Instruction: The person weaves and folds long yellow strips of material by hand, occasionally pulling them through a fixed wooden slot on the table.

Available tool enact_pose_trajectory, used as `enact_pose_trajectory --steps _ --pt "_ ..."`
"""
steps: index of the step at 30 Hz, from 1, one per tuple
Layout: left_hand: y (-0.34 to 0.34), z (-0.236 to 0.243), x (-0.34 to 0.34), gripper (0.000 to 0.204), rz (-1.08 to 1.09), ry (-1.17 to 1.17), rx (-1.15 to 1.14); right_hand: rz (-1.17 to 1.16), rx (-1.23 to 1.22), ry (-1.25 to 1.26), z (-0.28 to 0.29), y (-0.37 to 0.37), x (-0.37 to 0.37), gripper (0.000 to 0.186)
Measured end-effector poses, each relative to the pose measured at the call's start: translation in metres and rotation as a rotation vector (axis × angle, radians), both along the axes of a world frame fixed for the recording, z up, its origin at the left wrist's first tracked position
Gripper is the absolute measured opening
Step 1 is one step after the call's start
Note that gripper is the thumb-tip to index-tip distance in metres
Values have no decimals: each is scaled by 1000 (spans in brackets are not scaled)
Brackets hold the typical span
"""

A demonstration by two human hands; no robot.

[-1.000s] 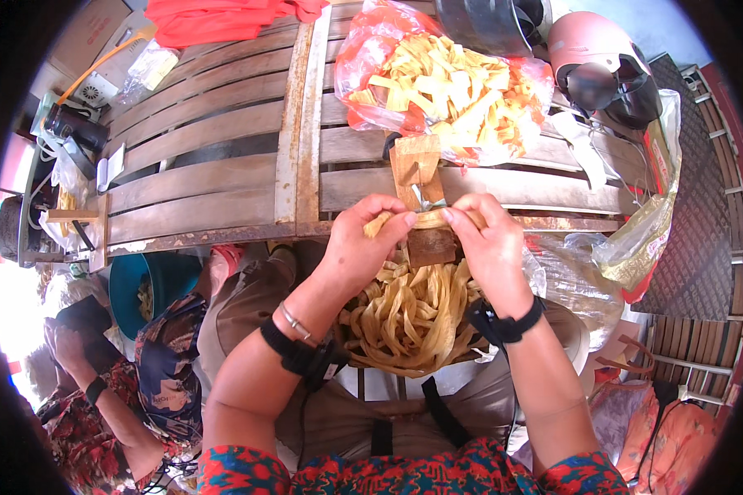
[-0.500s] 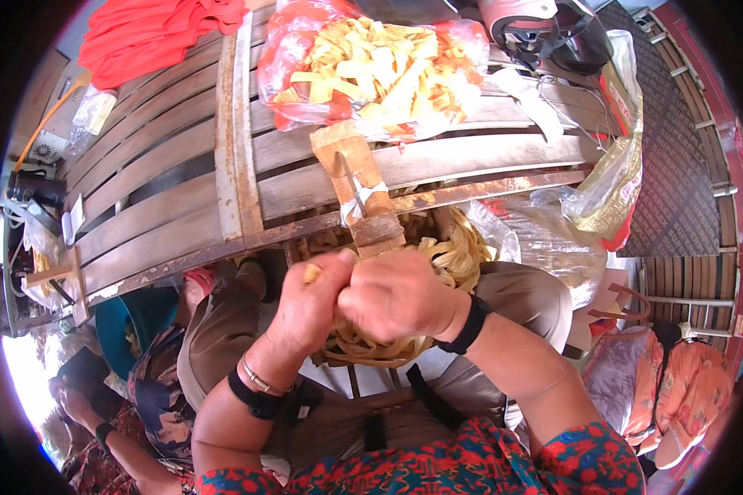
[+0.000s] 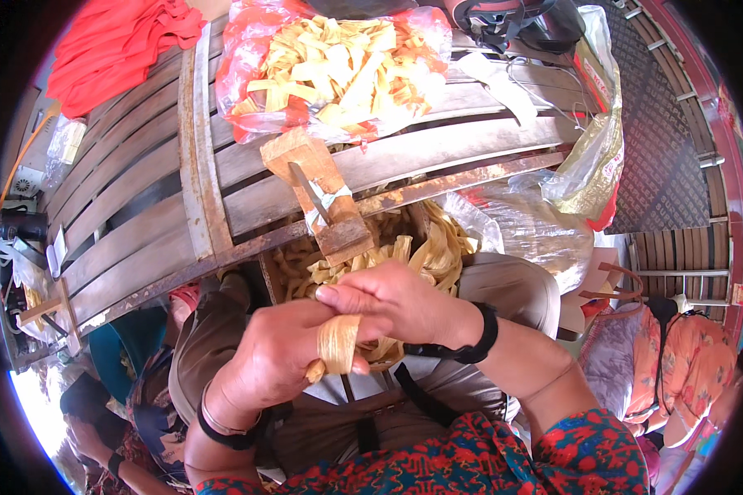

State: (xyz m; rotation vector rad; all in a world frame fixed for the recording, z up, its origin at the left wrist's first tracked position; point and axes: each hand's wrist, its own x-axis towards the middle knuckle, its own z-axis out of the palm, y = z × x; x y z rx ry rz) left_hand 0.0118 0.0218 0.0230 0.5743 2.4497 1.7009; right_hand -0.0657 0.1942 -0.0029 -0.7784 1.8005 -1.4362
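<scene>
My left hand (image 3: 282,351) is closed over my lap, with a flat pale-yellow strip (image 3: 338,345) wrapped over its fingers. A short end of the strip pokes out below them. Against it presses my right hand (image 3: 404,304), its fingers curled and thumb pointing left; what they grip is hidden. Just beyond both hands, a wooden block (image 3: 343,239) with an upright metal blade (image 3: 309,194) and a white tie juts over the table edge. Under the hands stands a container of similar strips (image 3: 442,252).
The slatted table (image 3: 132,194) has a rusty metal edge. On it lie a red-and-clear plastic bag (image 3: 243,87) of yellow strips, red cloth (image 3: 115,54) and a helmet (image 3: 487,21). At lower left, another person's hand (image 3: 87,437) is near a teal bucket (image 3: 111,355).
My hands have moved lower and turned, and the strip wrapped over my left fingers now shows. The view has shifted, so the table and block appear further left.
</scene>
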Motion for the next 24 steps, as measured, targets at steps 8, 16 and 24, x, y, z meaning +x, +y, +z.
enact_pose_trajectory --steps 8,16,24 --pt "-11 -19 -9 40 185 634 -263 -9 -304 -1435 -7 -13 30 7" --pt "-11 -29 -2 28 538 283 -264 -419 -213 -194 -4 -21 17 15" --pt "-19 -38 0 34 293 266 -362 -50 154 569 -18 -20 14 23"
